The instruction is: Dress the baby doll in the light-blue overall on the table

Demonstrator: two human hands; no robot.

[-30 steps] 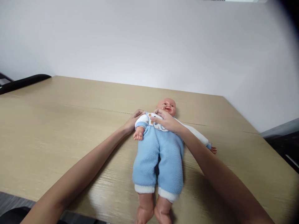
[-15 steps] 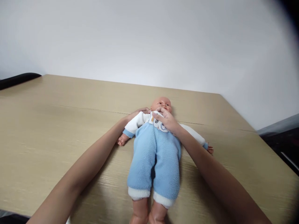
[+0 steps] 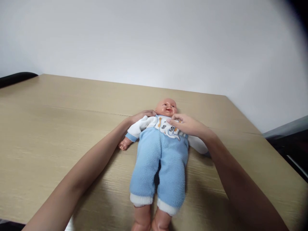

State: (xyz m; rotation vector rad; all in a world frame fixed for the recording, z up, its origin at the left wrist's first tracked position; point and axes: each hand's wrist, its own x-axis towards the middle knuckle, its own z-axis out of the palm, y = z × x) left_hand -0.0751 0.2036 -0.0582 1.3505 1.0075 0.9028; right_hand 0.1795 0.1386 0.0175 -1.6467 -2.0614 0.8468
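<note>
A baby doll (image 3: 166,107) lies face up on the table, its feet toward me. It wears a fleece outfit (image 3: 161,154) with blue trousers, white sleeves and an elephant picture on the chest. My left hand (image 3: 144,114) is closed around the doll's shoulder beside its neck, on the left of the view; the thumb is hidden. Over the right side of the chest, my right hand (image 3: 189,123) has its thumb and bent fingers apart, touching the outfit near the collar. My right forearm covers the doll's hand on that side.
The wooden table (image 3: 72,128) has a thin seam running across it and meets a pale wall (image 3: 144,41) behind. A black curved object (image 3: 18,78) stands at the far left edge. Dark items (image 3: 291,147) are beyond the right edge.
My right hand has moved right, off the middle of the chest, uncovering the doll's mouth and the elephant picture. My left hand stays at the shoulder.
</note>
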